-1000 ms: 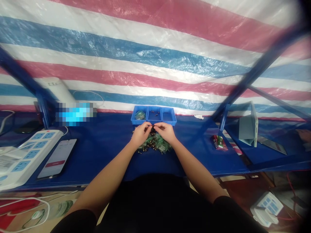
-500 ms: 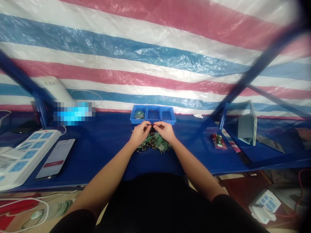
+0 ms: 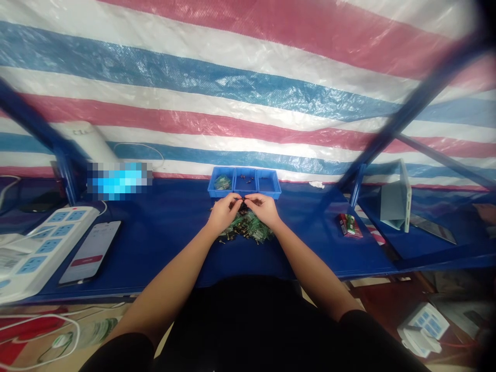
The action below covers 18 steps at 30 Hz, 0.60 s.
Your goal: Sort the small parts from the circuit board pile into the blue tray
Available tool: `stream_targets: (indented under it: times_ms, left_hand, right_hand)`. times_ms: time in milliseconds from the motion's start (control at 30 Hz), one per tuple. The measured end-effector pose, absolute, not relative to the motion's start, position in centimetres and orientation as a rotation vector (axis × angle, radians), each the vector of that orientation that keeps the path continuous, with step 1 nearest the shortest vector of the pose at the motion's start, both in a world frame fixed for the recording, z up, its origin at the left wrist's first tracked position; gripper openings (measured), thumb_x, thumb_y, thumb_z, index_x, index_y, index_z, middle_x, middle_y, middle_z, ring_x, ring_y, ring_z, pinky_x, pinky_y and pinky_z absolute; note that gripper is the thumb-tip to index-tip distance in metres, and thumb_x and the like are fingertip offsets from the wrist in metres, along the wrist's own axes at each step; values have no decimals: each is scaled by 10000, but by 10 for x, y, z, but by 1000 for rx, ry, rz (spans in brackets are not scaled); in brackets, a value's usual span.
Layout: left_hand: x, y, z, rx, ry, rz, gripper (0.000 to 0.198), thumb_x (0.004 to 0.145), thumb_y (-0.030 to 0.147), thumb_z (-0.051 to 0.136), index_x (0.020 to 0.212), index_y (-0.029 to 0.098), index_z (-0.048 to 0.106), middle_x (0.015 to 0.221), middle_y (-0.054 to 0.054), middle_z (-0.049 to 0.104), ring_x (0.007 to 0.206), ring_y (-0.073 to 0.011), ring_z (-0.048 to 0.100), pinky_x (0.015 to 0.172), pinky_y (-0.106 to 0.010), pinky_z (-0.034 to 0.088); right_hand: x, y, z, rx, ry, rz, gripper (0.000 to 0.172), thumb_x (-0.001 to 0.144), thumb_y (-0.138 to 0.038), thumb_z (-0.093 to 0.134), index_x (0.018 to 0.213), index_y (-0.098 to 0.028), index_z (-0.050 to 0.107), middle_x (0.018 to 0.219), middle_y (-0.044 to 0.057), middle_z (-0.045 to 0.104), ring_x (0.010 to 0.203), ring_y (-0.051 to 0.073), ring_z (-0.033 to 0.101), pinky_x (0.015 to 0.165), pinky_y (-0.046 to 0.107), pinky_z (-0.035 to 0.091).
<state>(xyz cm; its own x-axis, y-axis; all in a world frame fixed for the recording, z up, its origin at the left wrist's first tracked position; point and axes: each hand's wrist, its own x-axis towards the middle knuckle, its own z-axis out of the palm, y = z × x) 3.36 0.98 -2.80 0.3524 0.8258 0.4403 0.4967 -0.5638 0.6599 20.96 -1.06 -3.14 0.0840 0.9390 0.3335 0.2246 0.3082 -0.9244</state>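
Observation:
My left hand (image 3: 223, 212) and my right hand (image 3: 264, 208) meet at the fingertips over a pile of small parts (image 3: 248, 227). Both are closed in a pinch around something small and dark, too small to name. Under them the pile mixes clear greenish pieces with dark and brass-coloured screw-like bits. Just beyond my fingers stands a blue tray (image 3: 245, 193) split into three compartments. Its left one holds clear greenish pieces (image 3: 222, 183); a few small dark parts (image 3: 248, 179) lie in the middle one.
On the left are a white power strip (image 3: 50, 243) and a phone (image 3: 91, 252). Small red and green packets (image 3: 350, 226) lie to the right, before a propped tablet (image 3: 399, 199). Blue frame bars (image 3: 387, 129) slant up on both sides. A striped sheet (image 3: 248, 93) hangs behind the table.

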Motion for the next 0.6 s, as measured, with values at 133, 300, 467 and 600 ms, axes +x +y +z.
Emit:
stream_targets:
  times_ms: [133,300,467,600]
  left_hand:
    - [32,12,-28,2221,1154,1047,259,944,418,432,991,220,593,759,-3,655,682,-146,603,658,-248,449]
    - [32,13,-28,2217,1182,1030,270,957,424,404,966,215,575,758,-5,653,689,-151,609,665,-255,449]
    - [33,10,-29,2174,1154,1042,279,938,446,442,1043,219,564,775,-8,668,695,-155,620,661,-255,458]
    - [33,11,-30,2164,1127,1047,272,930,434,458,1076,228,558,766,-4,666,684,-156,621,662,-256,463]
  right_hand:
    - [210,-10,-35,-1154,-1443,757,273,775,-377,685,972,-193,726,917,62,739,809,192,692,758,321,579]
    - [210,-11,-37,-1146,-1561,615,244,803,-357,653,980,-208,732,892,55,736,747,179,679,708,311,568]
    - [212,-12,-35,-1167,-1590,485,230,821,-351,631,980,-221,733,881,46,732,736,175,667,705,305,556]
    - [212,-11,-35,-1170,-1580,488,230,822,-361,627,976,-229,734,877,44,731,739,181,668,708,312,558]
